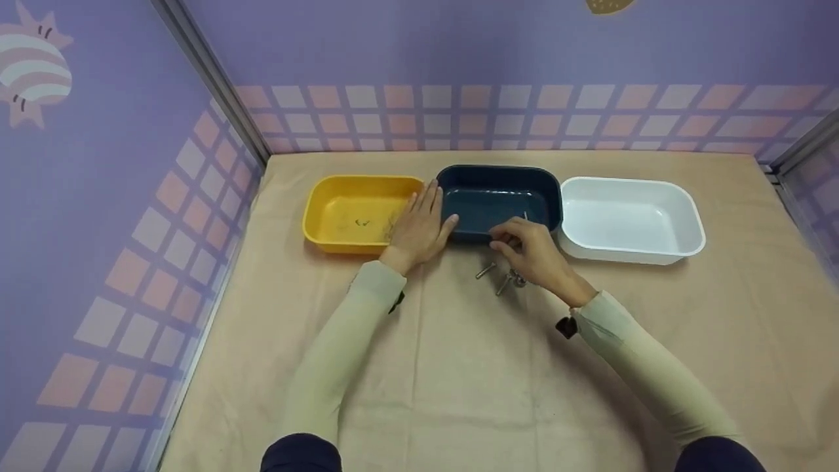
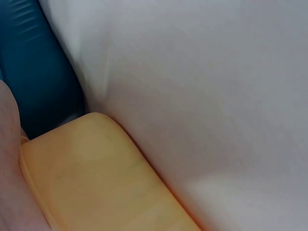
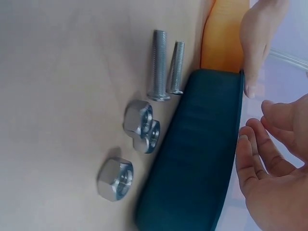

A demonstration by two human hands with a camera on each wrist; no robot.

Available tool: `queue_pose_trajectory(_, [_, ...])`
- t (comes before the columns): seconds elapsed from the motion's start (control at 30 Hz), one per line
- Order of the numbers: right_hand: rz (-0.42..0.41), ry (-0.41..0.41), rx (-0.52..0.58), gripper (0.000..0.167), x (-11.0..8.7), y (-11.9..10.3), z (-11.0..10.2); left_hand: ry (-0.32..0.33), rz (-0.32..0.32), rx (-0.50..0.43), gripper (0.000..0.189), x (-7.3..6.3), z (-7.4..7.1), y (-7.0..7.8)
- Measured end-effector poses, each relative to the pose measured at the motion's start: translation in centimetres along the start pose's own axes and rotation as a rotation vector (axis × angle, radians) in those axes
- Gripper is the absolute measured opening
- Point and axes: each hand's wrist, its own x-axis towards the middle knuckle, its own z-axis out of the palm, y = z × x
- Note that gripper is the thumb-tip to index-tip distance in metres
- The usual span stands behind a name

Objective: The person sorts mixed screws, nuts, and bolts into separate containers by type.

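My left hand lies with straight fingers across the adjoining rims of the yellow tray and the dark blue tray. My right hand is at the front rim of the dark blue tray, fingers loosely bent. In the right wrist view, a gap shows between that hand's thumb and fingers, with nothing visible in it. On the cloth before this tray lie two metal bolts and three hex nuts. Something thin shows behind the right hand; its kind is unclear.
A white tray stands right of the dark blue one. Small dark bits lie in the yellow tray. A beige cloth covers the table, with patterned panels at the back and sides.
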Motion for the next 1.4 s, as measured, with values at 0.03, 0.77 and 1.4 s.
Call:
queue_pose_trajectory(0.03, [-0.001,0.001,0.001,0.018,-0.1,0.1,0.1,-0.002,-0.001,-0.005,0.077,0.0,0.0,0.0])
queue_pose_trajectory(0.77, [0.145,-0.146,-0.056,0.020,-2.1,1.3,2.2,-0.025,0.003,-0.019,0.076,0.1,0.1,-0.1])
queue_pose_trajectory(1.4, [0.123,-0.169,-0.180,0.016,-1.8,1.5,3.1,0.029,0.027,-0.047,0.076,-0.3,-0.1,0.0])
